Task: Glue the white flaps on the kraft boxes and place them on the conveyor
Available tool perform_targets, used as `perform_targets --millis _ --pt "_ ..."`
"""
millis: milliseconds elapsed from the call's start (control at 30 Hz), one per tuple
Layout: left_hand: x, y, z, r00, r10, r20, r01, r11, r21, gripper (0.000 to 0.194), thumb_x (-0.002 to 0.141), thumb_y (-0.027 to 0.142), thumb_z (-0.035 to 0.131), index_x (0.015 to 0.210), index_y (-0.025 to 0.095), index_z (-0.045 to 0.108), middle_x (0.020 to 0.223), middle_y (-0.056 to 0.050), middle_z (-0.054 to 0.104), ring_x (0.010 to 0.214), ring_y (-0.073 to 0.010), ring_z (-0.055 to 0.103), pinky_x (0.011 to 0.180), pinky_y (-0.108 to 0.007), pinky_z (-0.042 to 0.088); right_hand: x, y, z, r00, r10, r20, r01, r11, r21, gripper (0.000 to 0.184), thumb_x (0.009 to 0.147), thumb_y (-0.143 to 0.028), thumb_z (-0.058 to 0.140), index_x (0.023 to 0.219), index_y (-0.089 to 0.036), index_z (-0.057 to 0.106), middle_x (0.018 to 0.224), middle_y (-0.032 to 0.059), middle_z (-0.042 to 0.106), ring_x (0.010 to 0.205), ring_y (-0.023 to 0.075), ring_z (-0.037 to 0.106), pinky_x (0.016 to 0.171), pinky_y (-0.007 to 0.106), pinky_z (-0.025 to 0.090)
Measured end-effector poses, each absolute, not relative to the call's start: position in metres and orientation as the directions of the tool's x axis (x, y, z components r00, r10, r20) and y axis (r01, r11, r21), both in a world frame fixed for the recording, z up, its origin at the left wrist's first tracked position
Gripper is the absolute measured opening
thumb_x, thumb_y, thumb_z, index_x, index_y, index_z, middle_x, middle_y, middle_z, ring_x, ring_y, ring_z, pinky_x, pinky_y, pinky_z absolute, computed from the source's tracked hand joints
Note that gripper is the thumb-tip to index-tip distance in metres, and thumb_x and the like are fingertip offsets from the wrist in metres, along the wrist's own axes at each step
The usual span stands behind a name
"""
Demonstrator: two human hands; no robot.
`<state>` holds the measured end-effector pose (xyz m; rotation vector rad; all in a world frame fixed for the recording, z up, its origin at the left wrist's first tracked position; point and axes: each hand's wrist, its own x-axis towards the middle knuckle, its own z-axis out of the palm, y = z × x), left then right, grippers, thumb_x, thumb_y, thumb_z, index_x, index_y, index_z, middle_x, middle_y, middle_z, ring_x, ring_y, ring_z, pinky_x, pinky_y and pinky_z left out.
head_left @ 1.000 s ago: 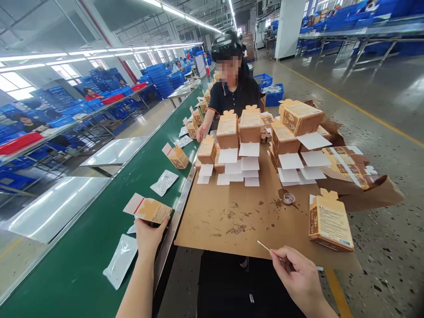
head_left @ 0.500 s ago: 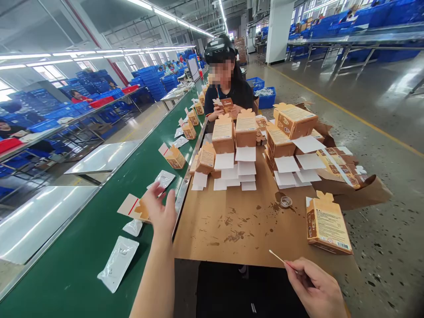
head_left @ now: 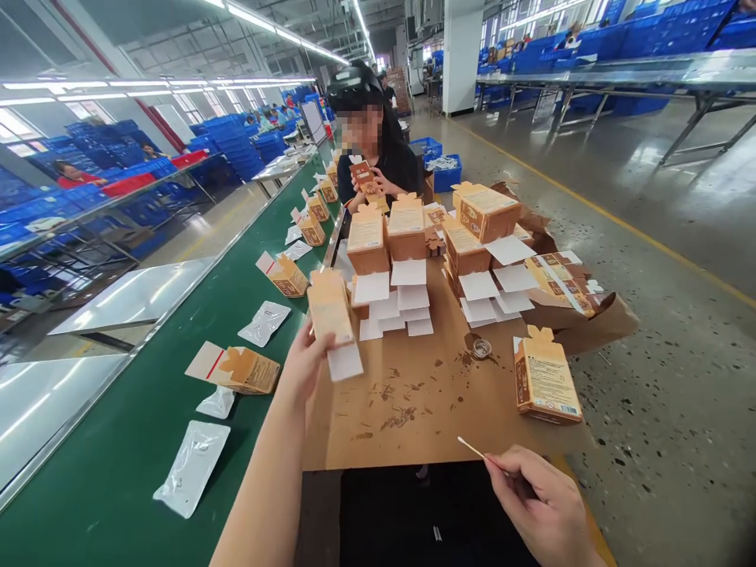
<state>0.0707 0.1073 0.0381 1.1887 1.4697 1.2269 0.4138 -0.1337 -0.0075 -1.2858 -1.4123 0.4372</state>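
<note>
The left hand (head_left: 302, 366) hides part of the held carton (head_left: 331, 309), whose print is blurred.

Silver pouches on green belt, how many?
5 visible: front pouch; second pouch beside the nearest belt box; third pouch just beyond that box; fourth pouch and fifth pouch, close together past the next belt box. More may be hidden farther up.

Long white ceiling tubes (head_left: 277, 36): bright, even overhead light
Pale left-hand windows (head_left: 15, 130): washed out
Shiny grey metal worktops (head_left: 137, 296): streaked with glare
Silver foil pouches (head_left: 192, 470): small glints, soft shadows
Tan cardboard carton (head_left: 331, 307) in the left fingers (head_left: 322, 345): print smeared by blur
Outer edges: stretched, leaning
</note>
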Motion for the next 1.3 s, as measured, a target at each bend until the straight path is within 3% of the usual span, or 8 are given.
perform_targets --millis 67,167,467,600,767,1033,1200,1300 --pt "0.074 0.054 0.017 -0.102 0.98 -0.173 -0.069 0.167 0.984 0.092 0.064 0.069 0.11 0.137 0.019 0.082 0.148 -0.023 0.086 0.141 -0.0456 0.082 0.118 -0.055 0.068 0.406 -0.129 -0.007 0.165 0.865 0.474 0.467 0.355 -0.81 0.026 0.109 -0.019 0.075 0.087 -0.033 0.076 0.062 -0.0053 0.065 0.044 0.0173 0.06 0.041 0.029 0.049" --pt "0.088 -0.001 -0.011 -0.081 0.953 -0.293 -0.094 0.285 0.954 0.089 0.062 0.069 0.115 0.127 0.019 0.082 0.146 -0.024 0.088 0.14 -0.0451 0.084 0.121 -0.058 0.067 0.385 -0.114 -0.013 0.033 0.868 0.495 0.543 0.4 -0.738 0.029 0.11 -0.012 0.069 0.086 -0.029 0.072 0.063 -0.0062 0.062 0.05 0.0149 0.059 0.05 0.027 0.047" --pt "0.116 -0.016 -0.032 -0.121 0.97 -0.21 0.013 0.213 0.977 0.084 0.066 0.065 0.114 0.126 0.025 0.07 0.131 -0.015 0.088 0.129 -0.0388 0.087 0.115 -0.057 0.07 0.335 -0.069 -0.06 -0.224 0.849 0.478 0.612 0.504 -0.609 0.037 0.109 -0.005 0.06 0.08 -0.028 0.059 0.071 -0.0048 0.062 0.063 0.0153 0.058 0.065 0.028 0.043" --pt "0.123 -0.021 -0.037 -0.174 0.973 -0.154 0.022 0.16 0.987 0.088 0.066 0.064 0.113 0.131 0.027 0.067 0.13 -0.013 0.086 0.127 -0.0376 0.087 0.113 -0.056 0.071 0.344 -0.067 -0.063 -0.195 0.858 0.475 0.617 0.484 -0.621 0.039 0.109 -0.004 0.058 0.079 -0.028 0.057 0.071 -0.0043 0.062 0.064 0.0158 0.056 0.065 0.029 0.041" --pt "0.127 -0.037 -0.047 -0.211 0.977 -0.022 0.22 0.07 0.973 0.084 0.071 0.056 0.11 0.136 0.029 0.064 0.134 -0.012 0.083 0.128 -0.0378 0.085 0.11 -0.055 0.071 0.363 -0.083 -0.048 -0.109 0.864 0.491 0.602 0.451 -0.659 0.038 0.111 -0.006 0.061 0.08 -0.028 0.06 0.07 -0.0062 0.057 0.062 0.015 0.053 0.064 0.028 0.042" --pt "0.126 -0.053 -0.067 -0.149 0.983 0.107 0.516 -0.015 0.856 0.063 0.087 0.059 0.093 0.14 0.027 0.078 0.135 -0.017 0.083 0.132 -0.042 0.083 0.108 -0.054 0.071 0.39 -0.122 -0.028 0.011 0.882 0.47 0.598 0.371 -0.71 0.038 0.11 -0.007 0.066 0.079 -0.028 0.062 0.065 -0.0069 0.055 0.056 0.0135 0.053 0.057 0.027 0.045" --pt "0.111 -0.038 -0.061 -0.18 0.975 0.13 0.541 -0.012 0.841 0.061 0.079 0.063 0.095 0.126 0.029 0.076 0.123 -0.015 0.085 0.123 -0.0442 0.085 0.108 -0.058 0.071 0.392 -0.122 -0.03 0.061 0.887 0.458 0.563 0.348 -0.749 0.036 0.11 -0.013 0.068 0.078 -0.028 0.064 0.063 -0.0063 0.058 0.05 0.0139 0.055 0.051 0.027 0.047" --pt "0.066 -0.035 -0.043 -0.4 0.907 0.135 0.525 0.106 0.844 0.071 0.072 0.067 0.099 0.124 0.031 0.066 0.122 -0.014 0.085 0.125 -0.0475 0.085 0.112 -0.066 0.07 0.396 -0.124 -0.035 0.108 0.884 0.455 0.53 0.336 -0.779 0.035 0.112 -0.019 0.069 0.078 -0.029 0.068 0.061 -0.0058 0.058 0.046 0.0153 0.055 0.045 0.028 0.045"
